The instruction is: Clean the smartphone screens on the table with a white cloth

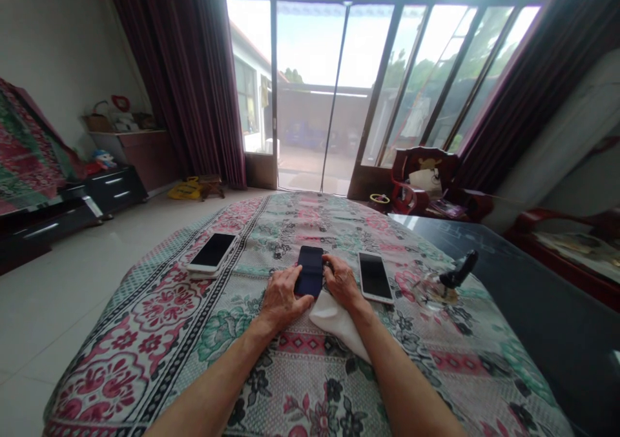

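Forearms [407, 366]: reach in from the bottom edge, well apart below, converging over the flowered cloth [165, 304].
Dark phone [309, 272]: near the middle of the flowered cloth, between the two hands, screen upward, long side pointing toward the door; whether it lies flat or is slightly raised cannot be told.
Left hand [282, 298]: grasping the dark phone, fingers along its left edge, thumb across by the lower end.
Right hand [341, 277]: fingers curled, tips at the upper right edge; whether they grip or merely touch cannot be told.
White rag [334, 317]: crumpled just below the dark phone, running under the right wrist.
White phone [375, 277]: just right of the right hand, dark screen up.
Phone stack [213, 254]: left of the left hand, well apart from it, black screen on top.
Glass dish [429, 298]: farther right, with a black object [459, 270] tilted over it.
Dark table [523, 288]: partly under the flowered cloth, bare at right.
Door [310, 127]: glazed, straight ahead, curtains [188, 82] at both sides.
Red chair [426, 159]: right of the door, items on its seat.
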The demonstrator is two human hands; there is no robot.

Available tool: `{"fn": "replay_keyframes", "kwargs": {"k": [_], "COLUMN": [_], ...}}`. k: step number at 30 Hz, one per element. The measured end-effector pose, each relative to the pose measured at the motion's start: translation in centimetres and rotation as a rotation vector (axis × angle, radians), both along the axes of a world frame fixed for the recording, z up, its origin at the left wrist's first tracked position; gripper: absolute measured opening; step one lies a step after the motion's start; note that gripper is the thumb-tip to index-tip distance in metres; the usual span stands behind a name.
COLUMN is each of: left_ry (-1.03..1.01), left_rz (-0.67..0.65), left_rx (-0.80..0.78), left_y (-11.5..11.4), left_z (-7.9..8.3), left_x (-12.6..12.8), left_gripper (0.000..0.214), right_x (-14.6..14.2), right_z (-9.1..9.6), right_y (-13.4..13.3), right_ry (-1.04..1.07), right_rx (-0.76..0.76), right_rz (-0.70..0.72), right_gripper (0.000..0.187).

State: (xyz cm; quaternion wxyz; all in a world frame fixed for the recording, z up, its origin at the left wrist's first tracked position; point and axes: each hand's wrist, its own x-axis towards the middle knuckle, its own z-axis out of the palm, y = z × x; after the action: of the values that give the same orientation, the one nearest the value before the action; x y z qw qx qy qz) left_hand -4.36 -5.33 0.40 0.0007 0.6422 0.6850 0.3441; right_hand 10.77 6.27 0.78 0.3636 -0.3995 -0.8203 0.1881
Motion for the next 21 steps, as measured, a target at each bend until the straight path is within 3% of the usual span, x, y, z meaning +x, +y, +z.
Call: {"fn": "replay_keyframes", "kwargs": {"k": [6,10,13,18,21], "left_ry": [-0.034,-0.039,-0.041,-0.053,-0.069], "left_rz": [0.001,0.006,0.009,0.027,0.014], "left_rx": [-0.057,-0.129,-0.164,-0.181,-0.157], "left_y": [0.0,-0.2,-0.3,-0.4,-0.4], "left_z": [0.3,0.8,1.1,1.3,1.2], "left_x": [0.0,0.1,0.2,0.3,0.3], "left_gripper": [0.071,0.072,0.074,0.077,0.076], "right_x": [0.7,1.8,2.9,4.1,4.1], "right_z": [2.3,5.4,6.9,6.7,5.8], "right_y": [-1.0,-2.2,-3.7,-6.7,-7.8], "right_ry": [0.053,-0.118,-0.233,-0.432,-0.483], "right_rx": [-0.05,-0.089,-0.115,-0.134,-0.101], "right_rz": [-0.015,0.055,0.166,0.323,0.32], "right_gripper": [0.032,0.021,0.024,0.051,0.044]}}
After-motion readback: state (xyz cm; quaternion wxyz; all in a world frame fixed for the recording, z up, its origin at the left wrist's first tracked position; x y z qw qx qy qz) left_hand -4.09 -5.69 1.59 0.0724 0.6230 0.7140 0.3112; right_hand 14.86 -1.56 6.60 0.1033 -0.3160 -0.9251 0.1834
